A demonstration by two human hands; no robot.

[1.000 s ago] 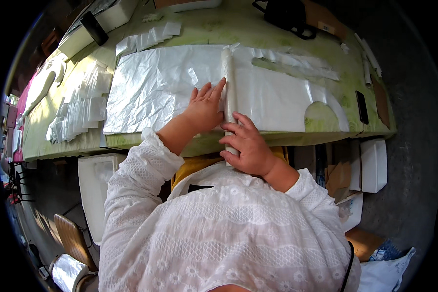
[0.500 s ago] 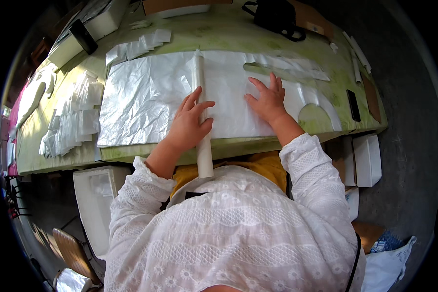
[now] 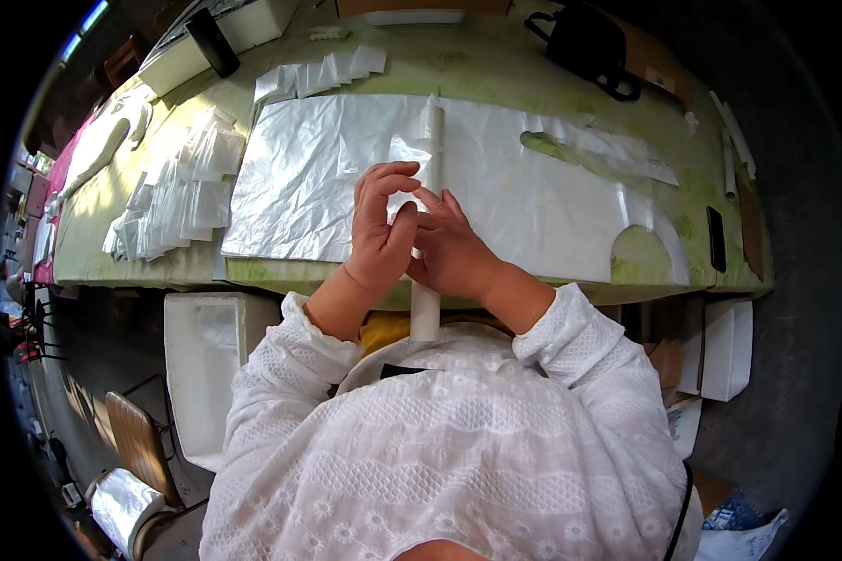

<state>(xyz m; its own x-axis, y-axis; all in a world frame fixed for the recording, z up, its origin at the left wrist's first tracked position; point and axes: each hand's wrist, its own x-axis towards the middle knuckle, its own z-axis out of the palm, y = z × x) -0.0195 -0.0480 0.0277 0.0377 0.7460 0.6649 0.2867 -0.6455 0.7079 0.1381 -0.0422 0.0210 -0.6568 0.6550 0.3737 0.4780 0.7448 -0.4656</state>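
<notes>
A clear plastic bag with cut-out handles (image 3: pixel 543 220) lies flat on the table, its crinkled left part (image 3: pixel 295 178) shiny. Across it, front to back, runs a pale tube-like roll (image 3: pixel 426 318), its near end jutting past the table edge towards my body. Over the middle of the roll my two hands meet. My left hand (image 3: pixel 381 224) is raised with its fingers curved and apart from the thumb, nothing visible in it. Beside it my right hand (image 3: pixel 460 245) reaches leftward across the roll with fingers stretched out; some fingertips sit behind my left hand.
Stacks of small clear packets (image 3: pixel 182 201) lie at the left, more packets (image 3: pixel 323 73) behind the bag. A black bag (image 3: pixel 585 47) sits far right, a phone (image 3: pixel 716 238) near the right edge. A white foam box (image 3: pixel 201 374) stands below the table at left.
My right hand has moved left from the bag's handle side to the roll, beside my left hand. My left hand has lifted off the roll, its fingers curving. The view has shifted somewhat.
</notes>
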